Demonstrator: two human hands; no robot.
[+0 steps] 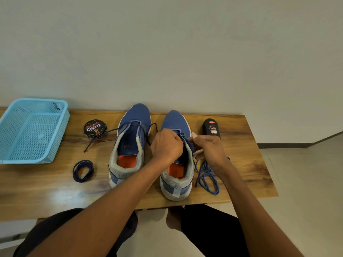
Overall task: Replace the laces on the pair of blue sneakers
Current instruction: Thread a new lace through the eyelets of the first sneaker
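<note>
At the table's (55, 190) far left, around nine o'clock, sits a pale blue basket (31, 130) with perforated walls. Just right of it, a round polish tin (95, 129) lies flat near the back edge. Toward seven o'clock from the tin rests a coiled dark lace (83, 171), apart from everything else. Next comes the left sneaker (130, 145), toe pointing to twelve o'clock, heel toward the person, its orange insole showing. A dark lace (104, 133) is threaded through its front eyelets only; one loose end trails off to eight o'clock, crossing the tin's edge and ending on the wood, the other hangs over the shoe's right side. The left hand (166, 145) is curled over the tongue area of the right sneaker (176, 175), fingers closed around a dark lace there. That shoe stands parallel to the first, just beside it. The right hand (209, 147) meets the left at the shoe's eyelets, thumb and fingers pinching the same lace. Beneath that wrist, at about five o'clock from the shoe, a brighter blue lace (207, 176) lies in a loose tangle on the table. Behind it, at one o'clock, stands a black polish bottle (212, 129).
</note>
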